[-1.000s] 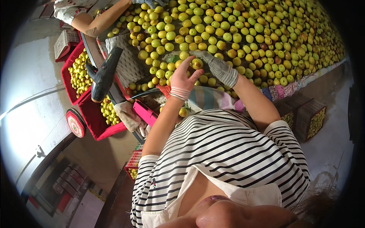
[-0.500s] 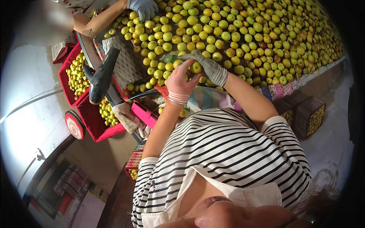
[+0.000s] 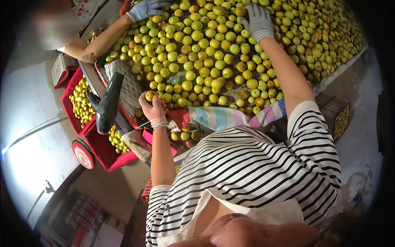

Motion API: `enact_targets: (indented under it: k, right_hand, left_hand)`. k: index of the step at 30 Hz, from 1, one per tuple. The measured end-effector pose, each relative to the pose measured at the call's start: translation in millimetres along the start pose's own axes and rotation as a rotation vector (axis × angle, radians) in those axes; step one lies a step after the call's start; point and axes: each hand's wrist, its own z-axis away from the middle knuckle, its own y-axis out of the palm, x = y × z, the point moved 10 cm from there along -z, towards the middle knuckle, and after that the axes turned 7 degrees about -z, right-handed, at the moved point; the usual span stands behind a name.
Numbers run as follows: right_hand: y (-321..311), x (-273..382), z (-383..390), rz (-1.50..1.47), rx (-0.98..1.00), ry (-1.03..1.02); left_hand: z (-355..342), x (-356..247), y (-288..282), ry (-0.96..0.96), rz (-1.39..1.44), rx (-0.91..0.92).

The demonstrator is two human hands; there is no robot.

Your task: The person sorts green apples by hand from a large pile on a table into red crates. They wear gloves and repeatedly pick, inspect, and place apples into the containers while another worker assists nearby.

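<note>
A broad table carries a thick spread of small round yellow-green fruit (image 3: 214,49), jujubes by their look, some with brown patches. In a pink-and-white striped glove, my left hand (image 3: 154,113) is at the table's near left edge. Its thumb and fingers are closed on one jujube (image 3: 150,95). My right hand (image 3: 259,25), in a grey glove, reaches far across the table. Its fingers are stretched out and spread, lying on the fruit, and I see nothing gripped in it. A few jujubes (image 3: 185,136) lie in a spot below the edge, beside my left wrist.
A co-worker's gloved hand (image 3: 147,9) touches the fruit at the far left. Near the left edge are a white woven basket (image 3: 123,78) and a dark blower-shaped tool (image 3: 109,105). Red-lined bins (image 3: 103,150) hold fruit beyond it. A crate (image 3: 341,123) stands at the right.
My hands have come apart: the right moved far forward and to the right, fingers spreading over the fruit. The left moved left and nearer with a jujube. The co-worker's hand shifted left.
</note>
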Motion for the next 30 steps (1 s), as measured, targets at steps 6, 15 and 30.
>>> enact_targets:
  k: [6,15,30]
  right_hand:
    - [4.6,119.9,12.8,0.162,0.009,-0.089]
    - [-2.4,244.2,70.2,-0.004,0.230,-0.341]
    - [-20.1,194.1,158.6,-0.948,0.369,-0.478]
  left_hand:
    - [6.7,-2.4,2.9,0.120,-0.160,-0.013]
    - [13.0,-14.4,8.8,0.058,-0.147,-0.009]
    - [-6.9,14.0,-17.1,0.183,-0.336,-0.092]
